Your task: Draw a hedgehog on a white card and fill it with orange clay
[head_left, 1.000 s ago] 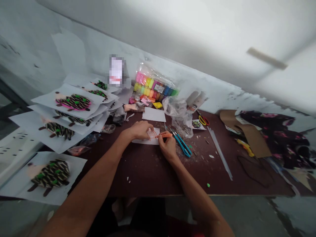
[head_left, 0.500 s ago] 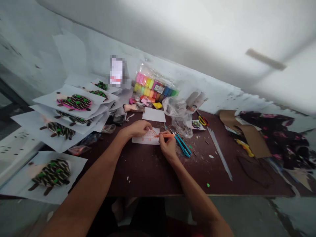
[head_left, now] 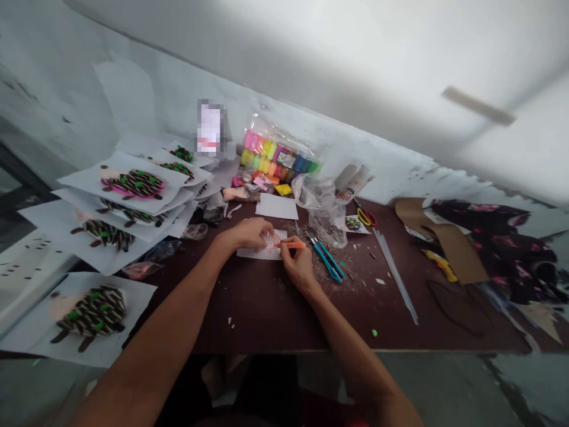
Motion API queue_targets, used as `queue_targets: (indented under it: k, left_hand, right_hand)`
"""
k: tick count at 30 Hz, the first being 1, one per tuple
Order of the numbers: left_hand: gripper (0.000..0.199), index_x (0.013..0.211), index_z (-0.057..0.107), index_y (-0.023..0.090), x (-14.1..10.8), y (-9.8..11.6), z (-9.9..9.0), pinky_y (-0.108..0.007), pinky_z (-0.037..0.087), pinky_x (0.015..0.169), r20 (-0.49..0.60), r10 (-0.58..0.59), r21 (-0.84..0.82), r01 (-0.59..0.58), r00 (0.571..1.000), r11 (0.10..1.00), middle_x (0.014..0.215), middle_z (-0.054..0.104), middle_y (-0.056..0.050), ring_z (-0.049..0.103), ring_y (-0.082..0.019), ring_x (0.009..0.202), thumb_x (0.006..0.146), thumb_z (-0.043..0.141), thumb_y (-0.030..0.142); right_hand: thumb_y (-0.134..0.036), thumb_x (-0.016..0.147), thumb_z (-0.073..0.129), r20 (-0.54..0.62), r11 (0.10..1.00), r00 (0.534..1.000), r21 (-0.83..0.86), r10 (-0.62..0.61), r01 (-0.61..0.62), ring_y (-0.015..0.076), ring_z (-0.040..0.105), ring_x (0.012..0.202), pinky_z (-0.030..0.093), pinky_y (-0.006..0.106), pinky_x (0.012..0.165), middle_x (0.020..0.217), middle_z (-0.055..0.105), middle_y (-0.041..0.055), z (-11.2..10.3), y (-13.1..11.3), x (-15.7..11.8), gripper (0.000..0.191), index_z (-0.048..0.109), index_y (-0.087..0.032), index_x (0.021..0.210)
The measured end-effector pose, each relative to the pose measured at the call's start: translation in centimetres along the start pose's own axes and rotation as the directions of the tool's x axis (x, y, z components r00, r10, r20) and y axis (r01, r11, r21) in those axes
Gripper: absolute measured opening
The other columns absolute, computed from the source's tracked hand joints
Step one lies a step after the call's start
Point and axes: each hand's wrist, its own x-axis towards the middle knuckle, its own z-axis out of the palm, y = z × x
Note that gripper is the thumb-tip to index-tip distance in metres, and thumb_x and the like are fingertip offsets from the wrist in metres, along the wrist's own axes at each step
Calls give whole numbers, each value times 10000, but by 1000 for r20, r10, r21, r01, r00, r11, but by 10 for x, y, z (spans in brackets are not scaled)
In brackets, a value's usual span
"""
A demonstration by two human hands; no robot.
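Observation:
A small white paper (head_left: pixel 249 252) lies on the dark table, with an orange line drawing (head_left: pixel 271 238) on it that my fingers partly cover. On its upper left side, my left hand (head_left: pixel 251 232) presses it down with bent fingers. My right hand (head_left: pixel 299 262) is closed around an orange pen (head_left: pixel 294 245), whose tip meets the drawing from the right. A pair of blue-handled tools (head_left: pixel 328 259), perhaps craft knives, lies just right of that hand. Behind my hands is another blank white paper (head_left: pixel 276 207).
Stacked sheets with hedgehog pictures (head_left: pixel 133 182) fill the left. At the back are a pack of coloured clay (head_left: pixel 280 155), a crumpled plastic bag (head_left: pixel 316 198) and a propped phone (head_left: pixel 210 127). Scissors (head_left: pixel 366 217), clear sticks (head_left: pixel 396 276) and a yellow glue gun (head_left: pixel 441 265) lie rightward.
My right hand and the pen have shifted slightly left across the drawing. The left hand stays at nearly the same spot on the paper.

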Motion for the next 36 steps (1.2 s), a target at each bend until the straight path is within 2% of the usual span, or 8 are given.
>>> queue_targets:
  k: [6, 11, 19, 23, 29, 34, 36]
  left_hand:
    - [519, 1172, 707, 245, 0, -1, 0, -270, 461, 823, 8, 19, 0, -19, 1000, 1000, 1069, 717, -44, 629, -225, 993, 667, 610, 170]
    - [522, 1176, 713, 264, 1, -1, -1, -269, 461, 825, 15, 23, 21, -23, 1000, 999, 1089, 715, -39, 625, -227, 1011, 674, 602, 175]
    - [514, 1173, 715, 252, 0, 0, -1, -265, 456, 827, 18, 25, 16, -26, 1000, 1000, 1112, 714, -52, 622, -222, 1020, 676, 604, 178]
    - [510, 1169, 714, 249, -1, 1, -1, -270, 457, 838, 9, 14, 11, -15, 1000, 1000, 1122, 707, -57, 622, -219, 1012, 678, 602, 176]
    - [539, 1168, 710, 257, 2, 3, -2, -252, 462, 776, 37, -14, 10, 14, 999, 1000, 1073, 710, -41, 629, -208, 958, 649, 612, 148]
    - [514, 1172, 707, 252, 1, -7, 3, -291, 450, 864, 6, 70, 28, -70, 998, 997, 1111, 672, -68, 596, -239, 1043, 673, 611, 174]
    - [512, 1206, 693, 248, -1, -14, 7, -294, 445, 872, -9, 113, 3, -113, 994, 994, 1098, 655, -73, 596, -229, 1016, 703, 605, 200]
  right_hand:
    - [-409, 876, 486, 19, 1000, 1000, -18, -13, 13, 141, 541, 537, 357, 255, 553, 657, 638, 11, 0, 0, 0, 274, 638, -200, 786]
    - [-392, 861, 494, -10, 999, 1000, -49, -9, 9, 140, 527, 521, 336, 255, 542, 639, 631, 10, 0, 0, 0, 253, 636, -200, 778]
    - [-392, 860, 501, 10, 1000, 1000, 9, -16, 16, 152, 561, 566, 378, 263, 571, 661, 640, 17, 0, 1, 0, 255, 633, -200, 755]
    - [-365, 861, 497, -60, 997, 998, 78, -16, 20, 156, 587, 603, 406, 260, 585, 684, 648, 18, 0, 0, 0, 225, 618, -203, 763]
    - [-372, 865, 493, -51, 999, 999, 50, -13, 16, 141, 539, 555, 378, 250, 545, 627, 602, 1, -1, -4, 1, 242, 615, -202, 744]
    - [-389, 875, 489, -17, 1000, 999, 12, -27, 27, 145, 541, 563, 364, 253, 546, 664, 630, 17, -2, -5, 0, 265, 642, -193, 782]
    - [-396, 877, 491, 2, 1000, 1000, -7, -29, 29, 145, 542, 559, 363, 255, 551, 667, 632, 17, -2, -5, 0, 270, 645, -193, 788]
